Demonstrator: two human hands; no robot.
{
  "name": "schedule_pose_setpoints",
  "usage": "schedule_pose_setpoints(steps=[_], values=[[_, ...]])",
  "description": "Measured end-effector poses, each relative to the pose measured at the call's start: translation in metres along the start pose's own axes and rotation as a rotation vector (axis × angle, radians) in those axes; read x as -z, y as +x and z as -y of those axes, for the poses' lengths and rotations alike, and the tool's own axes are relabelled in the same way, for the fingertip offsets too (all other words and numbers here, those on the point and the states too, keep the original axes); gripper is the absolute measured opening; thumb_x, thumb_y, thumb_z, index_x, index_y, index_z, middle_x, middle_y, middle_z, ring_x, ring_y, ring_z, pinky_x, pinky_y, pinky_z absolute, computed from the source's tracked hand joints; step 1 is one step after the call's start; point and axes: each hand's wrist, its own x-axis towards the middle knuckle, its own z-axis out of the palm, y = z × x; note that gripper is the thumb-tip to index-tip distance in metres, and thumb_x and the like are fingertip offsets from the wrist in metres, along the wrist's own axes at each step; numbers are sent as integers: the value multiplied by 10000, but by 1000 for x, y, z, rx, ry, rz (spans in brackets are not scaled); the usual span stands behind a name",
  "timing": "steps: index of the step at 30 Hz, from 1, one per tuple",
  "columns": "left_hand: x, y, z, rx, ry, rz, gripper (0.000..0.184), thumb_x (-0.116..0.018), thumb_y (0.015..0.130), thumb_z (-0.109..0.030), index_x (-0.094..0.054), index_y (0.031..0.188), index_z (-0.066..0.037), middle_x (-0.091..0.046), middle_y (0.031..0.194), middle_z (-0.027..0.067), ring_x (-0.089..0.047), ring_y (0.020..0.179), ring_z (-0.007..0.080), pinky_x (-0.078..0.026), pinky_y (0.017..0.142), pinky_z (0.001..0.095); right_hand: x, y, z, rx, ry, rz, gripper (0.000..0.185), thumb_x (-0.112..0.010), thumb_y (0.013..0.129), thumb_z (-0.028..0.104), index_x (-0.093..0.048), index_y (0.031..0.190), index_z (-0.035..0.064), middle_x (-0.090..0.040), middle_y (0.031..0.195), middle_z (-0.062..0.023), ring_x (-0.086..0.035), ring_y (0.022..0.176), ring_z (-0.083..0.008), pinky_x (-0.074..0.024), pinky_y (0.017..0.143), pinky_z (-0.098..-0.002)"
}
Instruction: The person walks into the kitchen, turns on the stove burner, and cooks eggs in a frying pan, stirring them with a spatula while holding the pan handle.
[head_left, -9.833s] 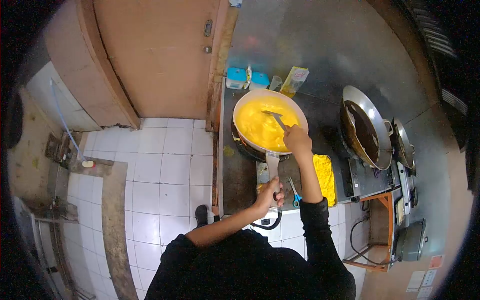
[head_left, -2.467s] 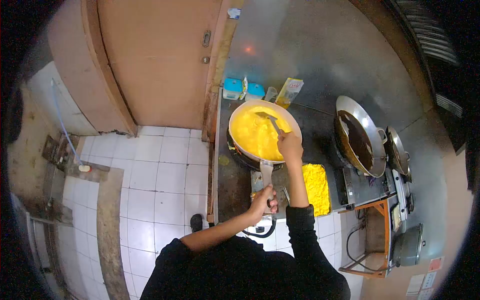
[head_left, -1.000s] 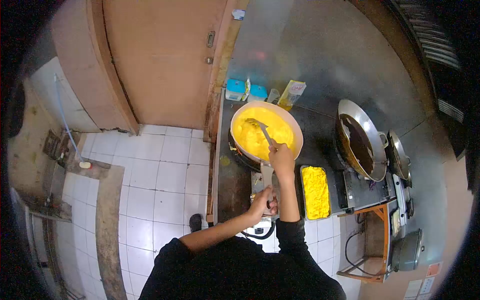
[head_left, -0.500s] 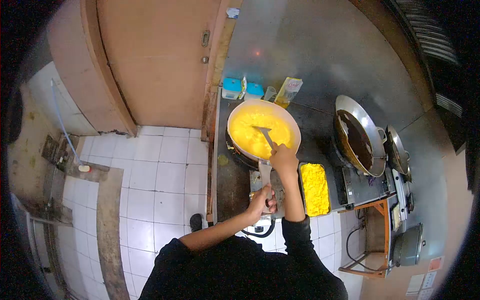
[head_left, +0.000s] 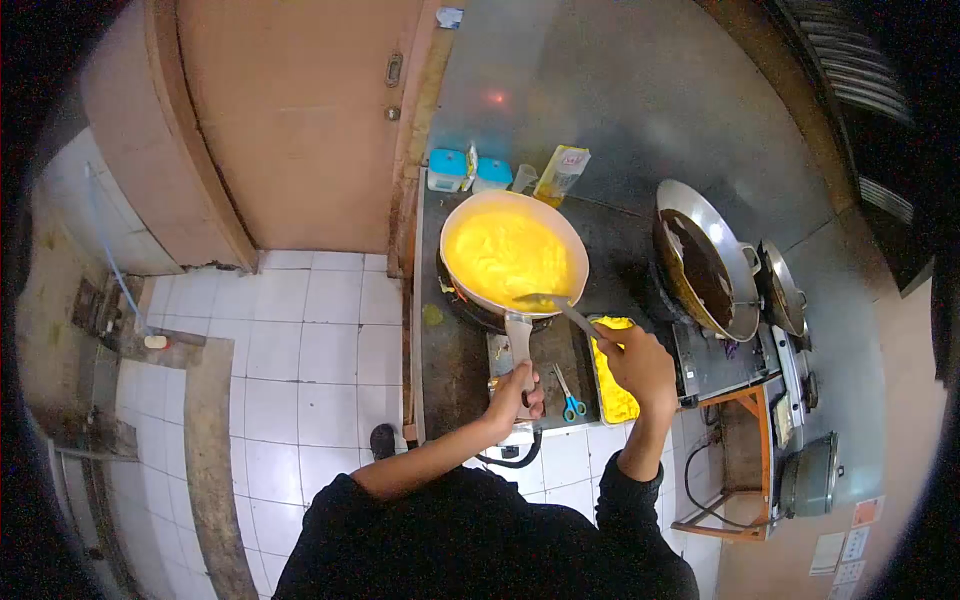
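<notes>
A light-coloured frying pan (head_left: 582, 262) sits on the burner with soft yellow egg (head_left: 505, 245) spread across its inside. My left hand (head_left: 513, 395) is wrapped round the pan's handle. In my right hand (head_left: 640, 368) is a grey spatula (head_left: 570, 312), its blade at the pan's near right rim, touching or just over the egg's edge. Below that hand stands a rectangular tray filled with yellow egg (head_left: 615, 385), partly covered by my fingers. Blue-handled scissors (head_left: 572, 404) lie on the counter between the pan handle and the tray.
A large wok of dark liquid (head_left: 708, 270) stands at the right, with another pan (head_left: 783, 288) beyond it. Behind the frying pan are blue-lidded containers (head_left: 447, 170), a clear cup (head_left: 524, 178) and an oil pouch (head_left: 562, 176). A grey pot (head_left: 808, 480) is low at the right.
My right hand has moved right and towards me, drawing the spatula from the pan's middle to its near rim. The scissors have come into sight. My left hand still grips the handle.
</notes>
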Motion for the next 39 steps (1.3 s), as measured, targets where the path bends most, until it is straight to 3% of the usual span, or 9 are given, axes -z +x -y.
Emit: schedule_pose_setpoints(steps=[3,10,20,22,26,28,31,33,39], values=[[2,2,2,-15,13,-9,337,-405,881,-416,-405,842,-81,-363,505,11,-410,394,166,-345,408,302,-43,26,-12,45,-127,28,248,-497,816,325,-621,1026,282,-617,820,-135,-600,762,-327,-472,664,-445],[-1,1,0,-4,18,-30,343,-414,876,-423,-403,841,-82,-364,512,11,-402,396,163,-348,414,295,-66,62,4,-91,-89,-90,220,-480,765,213,-588,832,33,-622,836,-201,-615,788,-360,-482,685,-463],[-1,-2,-1,-30,38,-21,337,-434,866,-434,-412,832,-100,-363,512,-4,-391,410,146,-356,430,293,-94,116,2,-128,146,-260,239,-470,805,247,-603,891,68,-617,858,-203,-602,804,-368,-477,704,-460],[-2,-1,0,-15,49,-26,339,-437,867,-430,-409,847,-93,-380,519,8,-418,409,159,-375,439,302,-92,124,6,-145,185,-297,287,-485,797,267,-614,1025,149,-616,888,-178,-591,834,-360,-469,731,-452],[-1,-1,-1,-29,44,-15,339,-434,877,-418,-407,844,-82,-373,515,14,-413,410,161,-366,423,295,-92,135,20,-77,185,-314,280,-483,802,262,-608,980,86,-611,883,-200,-588,834,-373,-467,729,-454],[-1,-1,0,-22,32,-18,337,-436,878,-413,-407,844,-79,-373,514,15,-415,410,162,-366,420,295,-100,138,25,-132,217,-183,286,-477,807,262,-586,906,17,-602,876,-228,-586,832,-383,-465,728,-458],[1,1,2,-34,12,-17,334,-438,878,-407,-410,844,-76,-372,512,17,-416,408,164,-365,413,296,-110,122,27,-91,144,-112,236,-505,747,163,-567,936,37,-622,864,-187,-605,820,-357,-489,694,-458],[2,3,3,-45,18,-7,334,-440,878,-406,-413,844,-75,-370,510,17,-416,405,165,-365,410,296,-108,100,27,-69,177,-128,277,-496,800,252,-573,898,5,-598,856,-234,-585,821,-390,-465,720,-462],[-1,0,1,-36,-6,-1,347,-438,877,-424,-419,839,-79,-358,503,14,-398,390,165,-364,395,300,-71,57,9,36,89,-101,241,-518,795,259,-630,953,116,-611,885,-173,-582,838,-363,-472,711,-440]])
